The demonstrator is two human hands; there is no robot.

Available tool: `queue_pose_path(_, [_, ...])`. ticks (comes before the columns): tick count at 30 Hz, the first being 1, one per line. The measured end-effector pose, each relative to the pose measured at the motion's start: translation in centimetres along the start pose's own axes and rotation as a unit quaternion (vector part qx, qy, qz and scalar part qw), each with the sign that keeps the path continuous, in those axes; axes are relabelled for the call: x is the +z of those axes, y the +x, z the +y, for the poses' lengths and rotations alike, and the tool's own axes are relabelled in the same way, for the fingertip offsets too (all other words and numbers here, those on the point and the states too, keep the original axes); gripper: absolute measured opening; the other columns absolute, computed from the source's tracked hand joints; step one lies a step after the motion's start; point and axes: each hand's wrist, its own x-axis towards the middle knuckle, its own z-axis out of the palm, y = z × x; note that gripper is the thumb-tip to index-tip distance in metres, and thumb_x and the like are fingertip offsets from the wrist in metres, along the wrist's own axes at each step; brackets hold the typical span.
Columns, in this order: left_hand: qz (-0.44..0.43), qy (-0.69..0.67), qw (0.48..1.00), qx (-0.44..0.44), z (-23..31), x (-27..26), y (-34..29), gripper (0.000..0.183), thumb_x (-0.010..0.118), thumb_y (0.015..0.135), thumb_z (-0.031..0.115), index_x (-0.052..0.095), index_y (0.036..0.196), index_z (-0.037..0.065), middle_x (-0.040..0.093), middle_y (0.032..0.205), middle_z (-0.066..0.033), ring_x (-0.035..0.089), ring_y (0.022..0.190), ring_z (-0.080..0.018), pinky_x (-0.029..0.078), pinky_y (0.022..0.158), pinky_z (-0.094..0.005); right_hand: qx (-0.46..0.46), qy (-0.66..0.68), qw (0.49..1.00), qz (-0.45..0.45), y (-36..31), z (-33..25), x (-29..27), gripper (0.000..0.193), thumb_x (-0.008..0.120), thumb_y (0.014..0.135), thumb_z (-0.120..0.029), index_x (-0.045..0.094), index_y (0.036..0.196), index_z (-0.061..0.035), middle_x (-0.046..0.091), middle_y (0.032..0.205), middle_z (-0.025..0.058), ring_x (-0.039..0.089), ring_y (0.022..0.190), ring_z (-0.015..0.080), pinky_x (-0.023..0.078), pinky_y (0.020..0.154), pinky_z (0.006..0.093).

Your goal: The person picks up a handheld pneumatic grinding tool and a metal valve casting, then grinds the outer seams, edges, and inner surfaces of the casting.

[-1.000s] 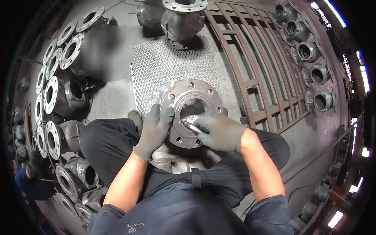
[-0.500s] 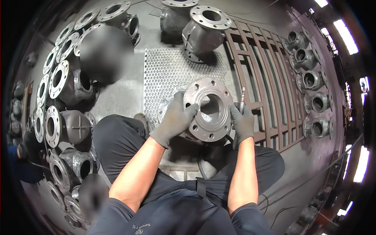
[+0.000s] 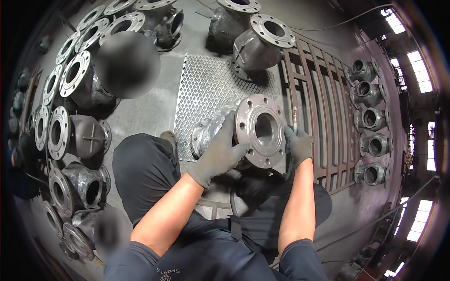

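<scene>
A grey cast-metal valve body (image 3: 277, 129) stands tilted between my knees, its round bolt-holed flange facing up toward me. My left hand (image 3: 218, 152), in a grey glove, grips the flange's left edge, thumb on its face. My right hand (image 3: 300, 145), also gloved, is closed at the flange's right edge around a slim rod-like tool (image 3: 295, 118) with a pinkish tip; its exact kind is not clear. A dark hose (image 3: 289, 168) hangs below that hand. Another flange (image 3: 198, 140) of the body shows at the left, partly covered by my left hand.
Diamond-patterned metal mesh (image 3: 199, 89) lies under and beyond the valve body. A flanged casting (image 3: 258, 51) stands at its far end. To the right is a brown slatted metal frame (image 3: 323, 112). Several similar castings (image 3: 86, 136) line the left; others (image 3: 370, 119) stand far right.
The valve body has turned in my hands, so its flange now leans further to the right. Both hands have stayed on it, and the whole view has shifted a little.
</scene>
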Motion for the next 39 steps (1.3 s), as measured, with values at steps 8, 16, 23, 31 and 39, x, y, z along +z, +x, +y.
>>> queue_pose_path(8, [0.001, -0.121, 0.99, -0.071, 0.3, -1.1, 0.3, 0.094, 0.073, 0.091, 0.009, 0.024, 0.17, -0.005, 0.052, 0.161, -0.0211, 0.052, 0.147, -0.0262, 0.039, 0.125, -0.0382, 0.002, -0.031, 0.998, -0.05, 2.3, -2.3, 0.5, 0.031, 0.077, 0.104, -0.033, 0.071, 0.103, -0.0023, 0.06, 0.072, 0.0009, 0.054, 0.054, 0.0106, 0.044, 0.046, 0.0308])
queue_pose_path(16, [0.22, -0.12, 0.966, -0.065, -2.7, -8.5, -1.5, 0.075, 0.069, 0.102, 0.01, 0.033, 0.166, -0.006, 0.069, 0.134, -0.02, 0.068, 0.121, -0.0231, 0.053, 0.107, -0.0358, -0.084, -0.105, 0.98, -0.149, 2.4, -9.8, 8.1, 0.031, 0.077, 0.099, -0.03, 0.074, 0.103, 0.0001, 0.069, 0.077, 0.0069, 0.064, 0.06, 0.015, 0.051, 0.049, 0.0356])
queue_pose_path(23, [0.337, -0.054, 0.933, -0.112, -4.1, -15.4, -5.1, 0.052, 0.067, 0.104, 0.013, 0.053, 0.15, -0.006, 0.072, 0.121, -0.0163, 0.07, 0.108, -0.0198, 0.057, 0.096, -0.0333, -0.166, -0.004, 0.974, -0.156, -1.1, -8.8, 16.4, 0.04, 0.077, 0.098, -0.035, 0.071, 0.097, 0.0048, 0.073, 0.082, 0.0156, 0.07, 0.079, 0.027, 0.055, 0.078, 0.0454])
queue_pose_path(31, [0.431, 0.037, 0.891, -0.135, -5.1, -18.9, -7.7, 0.026, 0.062, 0.106, 0.011, 0.071, 0.124, -0.006, 0.077, 0.111, -0.0136, 0.071, 0.098, -0.0178, 0.056, 0.087, -0.0314, -0.201, -0.018, 0.96, -0.196, -9.9, -9.9, 20.4, 0.043, 0.077, 0.097, -0.034, 0.07, 0.107, 0.0069, 0.076, 0.088, 0.0209, 0.074, 0.08, 0.0308, 0.058, 0.077, 0.0456])
queue_pose_path(39, [0.469, 0.099, 0.868, -0.131, -5.6, -19.3, -7.4, 0.026, 0.061, 0.107, 0.013, 0.076, 0.12, -0.004, 0.08, 0.102, -0.0124, 0.071, 0.091, -0.0172, 0.056, 0.083, -0.0324, -0.191, 0.018, 0.959, -0.208, -10.1, -9.9, 22.4, 0.046, 0.076, 0.098, -0.032, 0.07, 0.119, 0.0092, 0.078, 0.098, 0.0263, 0.077, 0.093, 0.0373, 0.058, 0.086, 0.0468])
